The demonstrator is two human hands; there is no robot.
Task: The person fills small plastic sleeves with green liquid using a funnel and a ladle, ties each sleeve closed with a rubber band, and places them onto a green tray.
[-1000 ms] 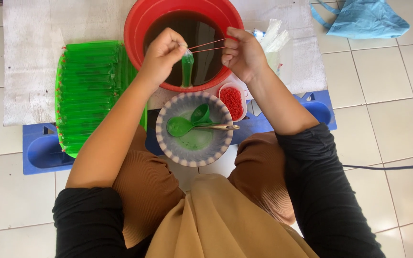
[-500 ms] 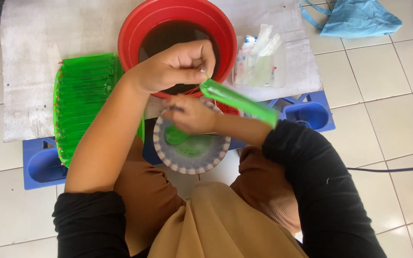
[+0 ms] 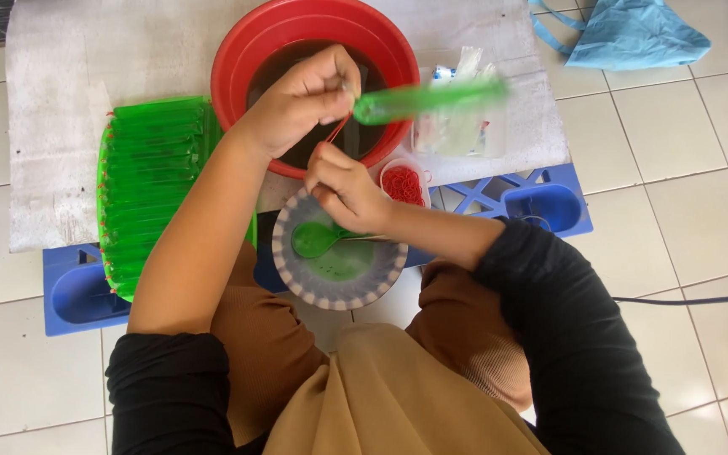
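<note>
My left hand (image 3: 305, 93) pinches the neck of a long green filled plastic tube (image 3: 427, 99), which swings out blurred to the right over the red basin (image 3: 238, 50). My right hand (image 3: 343, 185) sits just below it and pulls a red rubber band (image 3: 336, 131) stretched up to the tube's neck. Under my right hand a grey patterned plate (image 3: 339, 282) holds a green spoon (image 3: 318, 238) and green liquid.
A stack of filled green tubes (image 3: 149, 181) lies at left on a white cloth (image 3: 61, 126). A small cup of red rubber bands (image 3: 404, 181) and clear plastic bags (image 3: 465, 126) lie right of the basin. Blue plastic crate (image 3: 541, 202) below; blue bag (image 3: 634, 34) top right.
The green tube has swung from pointing down-right to nearly level, pointing right. My right hand moved up from the plate toward the tube's neck, stretching the rubber band.
</note>
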